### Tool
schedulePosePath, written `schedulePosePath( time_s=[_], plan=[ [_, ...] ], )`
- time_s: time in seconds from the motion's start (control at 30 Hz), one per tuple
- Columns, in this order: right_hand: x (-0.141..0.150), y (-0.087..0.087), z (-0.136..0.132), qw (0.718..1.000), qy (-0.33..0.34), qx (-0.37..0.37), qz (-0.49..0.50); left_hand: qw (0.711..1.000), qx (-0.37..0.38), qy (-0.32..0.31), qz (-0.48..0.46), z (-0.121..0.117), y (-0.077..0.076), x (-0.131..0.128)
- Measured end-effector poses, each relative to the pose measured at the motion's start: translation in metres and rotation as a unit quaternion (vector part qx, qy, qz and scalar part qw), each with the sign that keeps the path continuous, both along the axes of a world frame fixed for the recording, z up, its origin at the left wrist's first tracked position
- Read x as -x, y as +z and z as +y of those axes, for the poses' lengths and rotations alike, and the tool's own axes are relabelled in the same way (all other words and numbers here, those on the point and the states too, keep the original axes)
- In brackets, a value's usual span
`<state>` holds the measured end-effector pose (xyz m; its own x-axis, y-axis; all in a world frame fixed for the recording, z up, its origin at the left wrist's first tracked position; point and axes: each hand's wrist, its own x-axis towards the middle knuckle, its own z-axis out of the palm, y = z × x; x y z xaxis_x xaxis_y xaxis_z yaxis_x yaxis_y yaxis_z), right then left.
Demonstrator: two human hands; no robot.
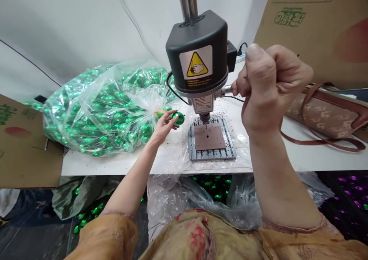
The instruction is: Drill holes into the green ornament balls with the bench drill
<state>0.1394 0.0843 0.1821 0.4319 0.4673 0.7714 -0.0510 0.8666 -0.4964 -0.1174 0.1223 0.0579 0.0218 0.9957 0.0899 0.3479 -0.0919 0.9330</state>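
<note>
My left hand point(167, 124) pinches a shiny green ball point(178, 118) between its fingers, left of the small bench drill press point(198, 53). On the other side, my right hand point(273, 83) is closed in a fist around the press's feed lever point(227, 89); most of the lever is hidden by the fingers. Below the chuck point(204, 117), a thin drill bit point(206, 125) points down at a brown board point(212, 139) with a dark hole in it. The board lies on the slotted metal base point(198, 155).
A tied clear plastic bag point(106, 110) full of shiny green balls lies on the white table point(97, 164). Cardboard boxes point(25, 152) stand at both sides. A strapped brown bag point(327, 110) rests at the right. Dark shavings surround the base; plastic bags hang below the table edge.
</note>
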Motion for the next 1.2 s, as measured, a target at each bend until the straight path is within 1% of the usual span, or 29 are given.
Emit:
schedulePosePath(
  time_s=[0.03,0.07,0.1,0.17,0.23,0.3,0.4,0.5,0.57,0.67,0.83,0.9,1.03,1.13,1.2],
  plan=[
    [0.000,0.000,0.000,1.000,-0.003,-0.001,0.000,0.994,0.039,-0.029,-0.099,-0.007,-0.002,-0.007],
    [0.000,0.000,0.000,1.000,-0.006,-0.003,0.000,0.981,0.078,-0.051,-0.170,-0.013,-0.004,-0.015],
    [-0.001,-0.001,0.001,1.000,-0.011,-0.006,0.000,0.971,0.108,-0.063,-0.202,-0.018,-0.007,-0.022],
    [-0.001,-0.001,0.002,1.000,-0.021,-0.001,-0.005,0.964,0.129,-0.069,-0.222,-0.025,-0.011,-0.034],
    [-0.002,-0.002,0.003,1.000,-0.023,0.003,-0.013,0.971,0.117,-0.078,-0.192,-0.028,-0.015,-0.042],
    [-0.002,-0.002,0.003,1.000,-0.018,0.004,-0.018,0.980,0.086,-0.095,-0.155,-0.028,-0.019,-0.048],
    [-0.001,-0.002,0.001,1.000,-0.014,0.000,-0.017,0.985,0.045,-0.105,-0.130,-0.027,-0.023,-0.054],
    [-0.001,-0.003,-0.002,1.000,-0.017,0.016,-0.016,0.987,0.044,-0.121,-0.100,-0.026,-0.026,-0.059],
    [-0.001,-0.003,-0.004,0.999,-0.016,0.035,-0.018,0.989,0.046,-0.132,-0.050,-0.027,-0.025,-0.061],
    [-0.002,-0.003,-0.005,0.999,-0.012,0.044,-0.023,0.990,0.024,-0.132,0.034,-0.029,-0.022,-0.065],
    [-0.002,-0.004,-0.005,0.999,-0.011,0.028,-0.021,0.982,-0.057,-0.130,0.123,-0.030,-0.019,-0.077],
    [-0.002,-0.005,-0.006,0.999,-0.011,0.033,-0.021,0.978,-0.080,-0.130,0.139,-0.031,-0.020,-0.080],
    [-0.002,-0.006,-0.008,0.999,-0.010,0.040,-0.023,0.978,-0.096,-0.123,0.139,-0.034,-0.023,-0.080],
    [-0.001,-0.007,-0.006,0.999,-0.005,0.034,-0.026,0.975,-0.108,-0.122,0.148,-0.035,-0.022,-0.081],
    [-0.001,-0.008,-0.005,0.999,-0.017,0.032,-0.030,0.970,-0.128,-0.130,0.163,-0.034,-0.021,-0.085]
  ],
)
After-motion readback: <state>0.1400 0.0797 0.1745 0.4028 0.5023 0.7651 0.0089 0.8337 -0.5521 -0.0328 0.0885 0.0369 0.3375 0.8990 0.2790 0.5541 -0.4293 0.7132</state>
